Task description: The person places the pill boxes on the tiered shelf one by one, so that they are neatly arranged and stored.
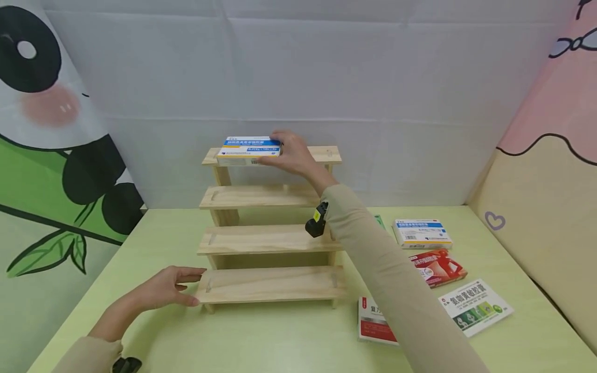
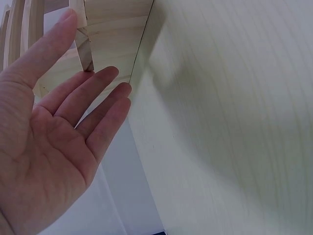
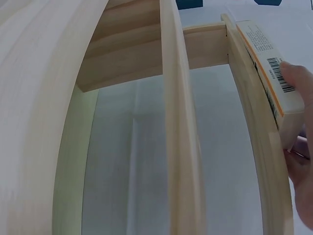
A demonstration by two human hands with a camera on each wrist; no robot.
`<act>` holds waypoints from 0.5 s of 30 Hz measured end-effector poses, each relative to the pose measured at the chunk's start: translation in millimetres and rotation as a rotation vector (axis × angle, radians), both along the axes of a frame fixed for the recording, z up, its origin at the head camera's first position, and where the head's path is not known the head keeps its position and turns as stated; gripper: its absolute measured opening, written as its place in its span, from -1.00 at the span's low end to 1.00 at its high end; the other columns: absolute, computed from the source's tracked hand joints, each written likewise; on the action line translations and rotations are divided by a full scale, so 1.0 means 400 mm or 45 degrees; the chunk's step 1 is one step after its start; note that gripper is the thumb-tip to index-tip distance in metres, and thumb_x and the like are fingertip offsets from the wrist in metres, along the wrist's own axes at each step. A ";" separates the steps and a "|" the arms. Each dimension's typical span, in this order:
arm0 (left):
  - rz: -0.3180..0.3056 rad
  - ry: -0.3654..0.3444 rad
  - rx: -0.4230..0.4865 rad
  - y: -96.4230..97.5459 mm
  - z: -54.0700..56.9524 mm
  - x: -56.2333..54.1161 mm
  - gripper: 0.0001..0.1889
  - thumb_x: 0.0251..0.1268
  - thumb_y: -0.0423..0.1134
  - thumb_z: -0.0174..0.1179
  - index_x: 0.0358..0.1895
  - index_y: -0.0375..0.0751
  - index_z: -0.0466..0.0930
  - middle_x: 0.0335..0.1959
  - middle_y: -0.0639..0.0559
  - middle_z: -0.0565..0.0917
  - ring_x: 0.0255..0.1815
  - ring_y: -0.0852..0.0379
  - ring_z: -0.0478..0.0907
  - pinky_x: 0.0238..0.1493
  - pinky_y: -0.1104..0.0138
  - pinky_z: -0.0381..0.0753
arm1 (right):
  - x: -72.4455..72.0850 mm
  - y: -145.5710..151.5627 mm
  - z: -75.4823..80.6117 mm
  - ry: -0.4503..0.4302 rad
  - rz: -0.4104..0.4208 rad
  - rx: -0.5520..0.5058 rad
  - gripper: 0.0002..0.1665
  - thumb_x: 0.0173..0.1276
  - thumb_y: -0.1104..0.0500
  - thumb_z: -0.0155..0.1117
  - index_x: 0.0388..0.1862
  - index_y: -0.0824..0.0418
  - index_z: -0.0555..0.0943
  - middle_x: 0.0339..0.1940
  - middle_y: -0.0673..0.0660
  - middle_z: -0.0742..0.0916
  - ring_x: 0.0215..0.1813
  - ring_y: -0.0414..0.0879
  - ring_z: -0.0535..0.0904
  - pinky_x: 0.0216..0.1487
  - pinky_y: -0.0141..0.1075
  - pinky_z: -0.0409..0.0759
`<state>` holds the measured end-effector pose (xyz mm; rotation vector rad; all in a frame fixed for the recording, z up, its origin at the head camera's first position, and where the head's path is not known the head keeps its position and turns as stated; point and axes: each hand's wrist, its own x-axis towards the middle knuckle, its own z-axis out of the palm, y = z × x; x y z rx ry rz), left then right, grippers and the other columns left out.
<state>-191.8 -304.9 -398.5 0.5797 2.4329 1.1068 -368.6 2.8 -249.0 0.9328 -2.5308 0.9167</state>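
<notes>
A wooden four-tier step rack [image 1: 270,240] stands on the table. On the left part of its top tier lies a blue-and-white medicine box [image 1: 247,151]. My right hand [image 1: 295,154] holds that box at its right end, thumb at the front and fingers at the back. In the right wrist view the box [image 3: 271,68] rests along the top board, its barcode side showing. My left hand [image 1: 163,289] is at the left end of the lowest tier. The left wrist view shows its fingers [image 2: 105,78] loosely extended and the thumb against the board's end.
Right of the rack lie another blue-and-white box [image 1: 422,233], a red box [image 1: 439,267], a white-and-green box [image 1: 477,306] and a white-and-red box [image 1: 377,326]. My right sleeve [image 1: 396,280] partly covers several of them. A pale cloth wall [image 1: 396,93] stands behind the rack.
</notes>
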 end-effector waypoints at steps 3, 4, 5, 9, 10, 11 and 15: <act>-0.003 0.004 0.005 -0.002 -0.001 0.004 -0.25 -0.04 -0.24 0.36 0.18 -0.62 0.24 0.14 -0.49 0.37 0.15 -0.38 0.32 -0.01 -0.16 0.38 | -0.003 -0.002 -0.006 -0.021 0.033 -0.020 -0.42 0.01 -0.06 0.41 -0.11 0.30 0.53 -0.26 0.06 0.59 -0.26 -0.15 0.45 -0.22 -0.40 0.40; -0.004 0.005 0.008 -0.003 -0.001 0.005 -0.25 -0.04 -0.24 0.36 0.18 -0.62 0.24 0.14 -0.49 0.37 0.15 -0.38 0.32 -0.01 -0.17 0.38 | -0.004 -0.003 -0.008 -0.025 0.044 -0.025 -0.44 0.02 -0.06 0.40 -0.11 0.29 0.53 -0.27 0.05 0.58 -0.27 -0.16 0.45 -0.23 -0.41 0.40; -0.004 0.005 0.010 -0.003 -0.001 0.006 -0.25 -0.04 -0.25 0.36 0.18 -0.62 0.24 0.14 -0.49 0.37 0.15 -0.38 0.32 -0.01 -0.17 0.37 | -0.005 -0.005 -0.010 -0.028 0.051 -0.023 -0.44 0.02 -0.06 0.40 -0.12 0.29 0.54 -0.27 0.05 0.58 -0.28 -0.16 0.45 -0.24 -0.41 0.40; -0.005 0.004 0.010 -0.001 -0.003 0.006 -0.25 -0.04 -0.24 0.36 0.19 -0.61 0.24 0.14 -0.49 0.36 0.15 -0.38 0.32 -0.01 -0.16 0.38 | -0.007 -0.007 -0.011 -0.034 0.063 0.002 -0.42 0.05 -0.08 0.37 -0.08 0.29 0.55 -0.23 0.04 0.59 -0.25 -0.18 0.44 -0.21 -0.42 0.39; -0.005 0.005 0.009 0.000 -0.003 0.005 -0.25 -0.04 -0.24 0.36 0.19 -0.61 0.24 0.14 -0.49 0.37 0.15 -0.37 0.32 -0.01 -0.16 0.38 | -0.007 -0.007 -0.011 -0.034 0.058 0.014 -0.42 0.06 -0.09 0.36 -0.06 0.29 0.54 -0.22 0.04 0.59 -0.24 -0.18 0.44 -0.20 -0.41 0.39; -0.005 0.006 0.009 0.001 -0.003 0.004 -0.25 -0.04 -0.24 0.36 0.19 -0.61 0.24 0.14 -0.49 0.37 0.15 -0.37 0.32 0.00 -0.16 0.38 | -0.007 -0.007 -0.010 -0.040 0.053 0.022 -0.41 0.06 -0.10 0.35 -0.05 0.28 0.54 -0.22 0.03 0.59 -0.24 -0.18 0.44 -0.20 -0.41 0.39; -0.005 0.005 0.006 0.004 -0.003 0.002 -0.25 -0.04 -0.23 0.36 0.19 -0.60 0.24 0.14 -0.48 0.37 0.15 -0.36 0.33 0.00 -0.15 0.39 | -0.005 -0.005 -0.006 -0.049 0.035 0.050 -0.39 0.09 -0.11 0.33 -0.01 0.28 0.53 -0.21 0.04 0.59 -0.24 -0.17 0.44 -0.22 -0.40 0.39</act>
